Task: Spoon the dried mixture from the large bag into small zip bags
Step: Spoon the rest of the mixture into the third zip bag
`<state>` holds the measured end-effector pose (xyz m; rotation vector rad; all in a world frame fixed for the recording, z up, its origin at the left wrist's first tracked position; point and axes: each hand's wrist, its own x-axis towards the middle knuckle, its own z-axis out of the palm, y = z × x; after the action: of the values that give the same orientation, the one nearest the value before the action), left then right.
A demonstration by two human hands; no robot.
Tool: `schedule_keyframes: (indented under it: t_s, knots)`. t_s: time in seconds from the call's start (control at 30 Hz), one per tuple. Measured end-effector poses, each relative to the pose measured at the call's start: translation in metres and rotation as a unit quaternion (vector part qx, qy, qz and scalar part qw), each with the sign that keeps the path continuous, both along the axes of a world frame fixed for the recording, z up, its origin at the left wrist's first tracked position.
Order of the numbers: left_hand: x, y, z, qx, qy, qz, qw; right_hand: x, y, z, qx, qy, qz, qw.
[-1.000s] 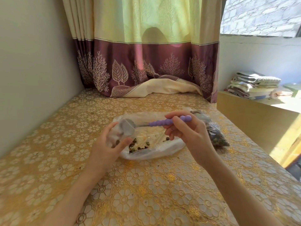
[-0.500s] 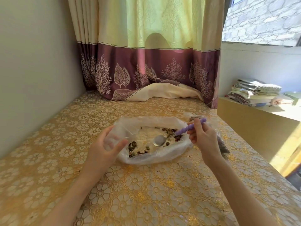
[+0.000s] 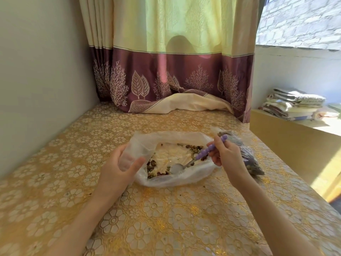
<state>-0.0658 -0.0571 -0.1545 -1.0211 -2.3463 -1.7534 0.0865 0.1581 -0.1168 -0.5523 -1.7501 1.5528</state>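
**Inspector:** Status of the hands?

**Assistant:** The right hand pinches the purple handle of the spoon; the bowl rests low inside the large bag, among the mixture. The left hand curls round a small zip bag, thumb across its front, at the large bag's left rim.

**Inspector:** Contents of the small bag?

**Assistant:** Cannot tell; it looks clear and nearly empty.

**Inspector:** Progress?

**Assistant:** In my judgement, well along. Only scattered mixture remains in the large bag, much of its bottom bare. Filled bags lie just behind the right hand on the table.

**Inspector:** Outstanding?

**Assistant:** Scoop the remnants, fill the held bag, seal it.
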Motion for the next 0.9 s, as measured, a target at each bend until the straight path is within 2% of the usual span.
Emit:
schedule_keyframes:
  t_s: [0.4,0.5,0.7,0.9]
  knots:
    - [-0.003,-0.001,-0.005,-0.004,-0.004,0.01,1.0,-0.021,-0.023,-0.012,-0.04,-0.046,0.057,0.996]
    - [-0.004,-0.001,-0.004,-0.004,-0.017,0.009,1.0,-0.025,-0.031,-0.014,-0.084,-0.052,0.06,0.993]
    - [-0.002,-0.002,-0.001,-0.002,-0.019,0.006,1.0,-0.018,-0.029,-0.012,-0.159,-0.056,0.026,0.985]
    - [-0.001,-0.003,-0.001,-0.049,0.043,0.016,0.998,-0.008,-0.018,-0.007,-0.168,0.002,-0.016,0.986]
